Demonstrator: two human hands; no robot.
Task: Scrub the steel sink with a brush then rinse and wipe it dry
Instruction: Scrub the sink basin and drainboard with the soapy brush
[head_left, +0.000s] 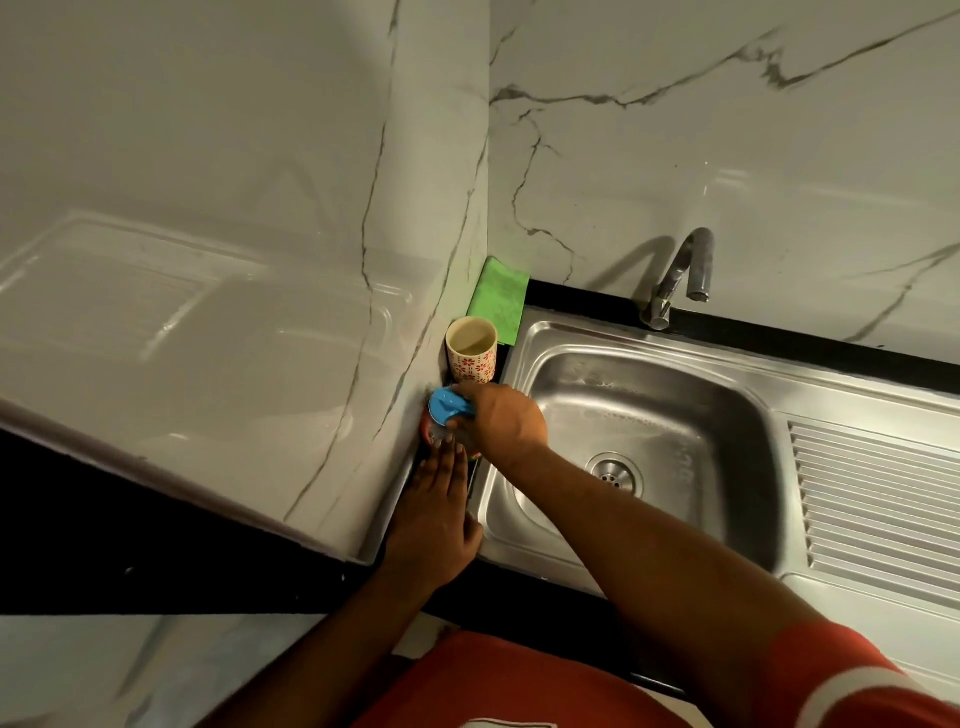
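Glossy white marble walls (675, 130) (grey-veined) meet in a corner above a black countertop (571, 296).

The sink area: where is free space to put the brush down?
Free: the ribbed drainboard right of the basin. Crowded: the narrow strip left of the basin, holding the green cloth, cup, blue-lidded container and both hands.

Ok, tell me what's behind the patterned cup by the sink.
Behind the patterned cup a green cloth lies in the wall corner, beside the steel sink. The cup's rim covers the cloth's near edge, so anything lying there cannot be seen.
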